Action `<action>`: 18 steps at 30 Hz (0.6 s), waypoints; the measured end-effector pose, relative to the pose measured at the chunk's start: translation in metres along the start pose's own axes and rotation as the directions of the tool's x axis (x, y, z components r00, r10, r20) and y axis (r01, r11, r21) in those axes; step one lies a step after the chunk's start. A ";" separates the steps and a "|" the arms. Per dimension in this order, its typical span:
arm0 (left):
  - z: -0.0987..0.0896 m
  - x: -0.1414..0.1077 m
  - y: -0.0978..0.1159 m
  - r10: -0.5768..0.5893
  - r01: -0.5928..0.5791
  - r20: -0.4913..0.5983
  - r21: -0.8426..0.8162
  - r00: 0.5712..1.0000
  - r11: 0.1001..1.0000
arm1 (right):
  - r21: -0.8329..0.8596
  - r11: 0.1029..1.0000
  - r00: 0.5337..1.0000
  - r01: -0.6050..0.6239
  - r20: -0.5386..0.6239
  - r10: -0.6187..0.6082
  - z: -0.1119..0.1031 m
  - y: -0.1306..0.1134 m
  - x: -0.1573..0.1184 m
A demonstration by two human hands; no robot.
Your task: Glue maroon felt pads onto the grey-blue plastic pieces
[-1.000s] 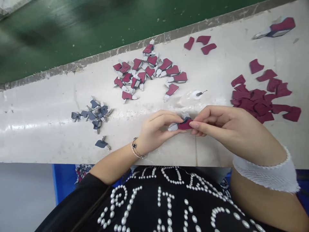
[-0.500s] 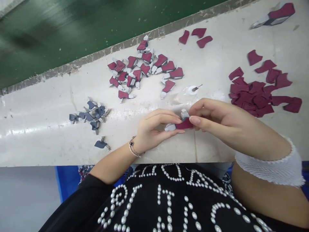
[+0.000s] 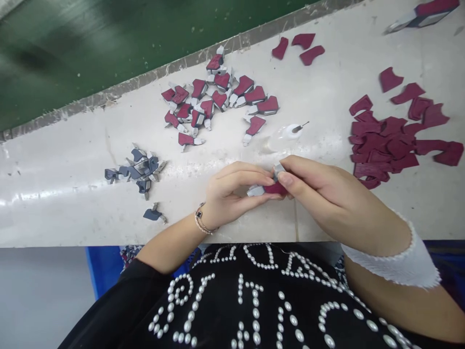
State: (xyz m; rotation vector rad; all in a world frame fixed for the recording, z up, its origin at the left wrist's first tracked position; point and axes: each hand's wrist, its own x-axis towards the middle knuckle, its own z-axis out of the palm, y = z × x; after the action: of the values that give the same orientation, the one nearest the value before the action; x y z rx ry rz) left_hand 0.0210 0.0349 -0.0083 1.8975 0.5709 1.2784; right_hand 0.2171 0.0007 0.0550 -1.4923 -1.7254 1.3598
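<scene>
Low over the table's near side, both hands meet on one small grey plastic part with a maroon cover. My left hand pinches it between thumb and fingers, and a pale grey end sticks out below the index finger. Closed on its other end, my right hand has the thumb against the upper grey tab. The fingers hide much of the part. Just beyond the hands lies a clear bottle with a thin metal nozzle.
Maroon cover pieces are heaped at the right, with a few more farther back. Grey parts bearing maroon covers lie centre-back. Dark blue-grey parts sit left. A larger maroon-and-grey piece is far right. A green surface borders the table.
My right hand has shifted left and closed its thumb and fingers on the part's right end and upper tab. My left hand keeps its hold. The camera view has shifted slightly.
</scene>
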 end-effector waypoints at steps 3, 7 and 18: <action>-0.001 0.001 0.000 0.042 -0.041 -0.023 0.015 0.999 0.999 | 0.019 1.000 1.000 -0.003 0.009 0.003 -0.001 -0.003 -0.001; -0.003 0.002 -0.002 0.032 -0.033 -0.059 -0.008 0.998 0.999 | 0.097 0.995 0.996 0.036 0.080 -0.044 -0.005 -0.001 -0.003; -0.003 -0.006 0.002 -0.308 0.315 0.110 -0.062 0.945 0.947 | -0.329 0.919 0.976 0.218 0.048 -0.214 -0.009 0.011 -0.005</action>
State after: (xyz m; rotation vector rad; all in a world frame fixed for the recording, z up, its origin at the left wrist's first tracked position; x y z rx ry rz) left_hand 0.0156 0.0307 -0.0094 1.7132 0.7251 0.9822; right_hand 0.2307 -0.0022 0.0501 -1.4084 -2.1386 1.0011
